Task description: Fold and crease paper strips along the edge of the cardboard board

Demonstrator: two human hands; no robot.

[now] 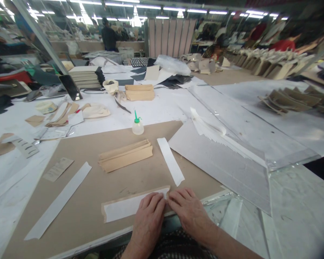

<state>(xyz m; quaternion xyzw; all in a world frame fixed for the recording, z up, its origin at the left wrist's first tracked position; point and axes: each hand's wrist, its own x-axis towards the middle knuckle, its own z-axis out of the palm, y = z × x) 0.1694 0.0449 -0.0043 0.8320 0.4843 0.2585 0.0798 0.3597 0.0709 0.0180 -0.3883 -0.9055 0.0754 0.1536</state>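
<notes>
A white strip lies lengthwise on a slightly larger tan strip near the front edge of the brown board. The bent fingers of my left hand grip the right end of this layered piece. Close beside it, my right hand has its fingers closed at the same end, where a bit of the tan strip curls up. Both thumbs and the exact pinch are hidden. Just beyond my hands, a single white strip lies flat. A stack of tan strips rests farther back.
Another white strip lies at left. A squeeze bottle with a green nozzle stands at the board's far edge. To the right, a grey sheet carries a fanned pile of white strips. A phone leans against a metal pole.
</notes>
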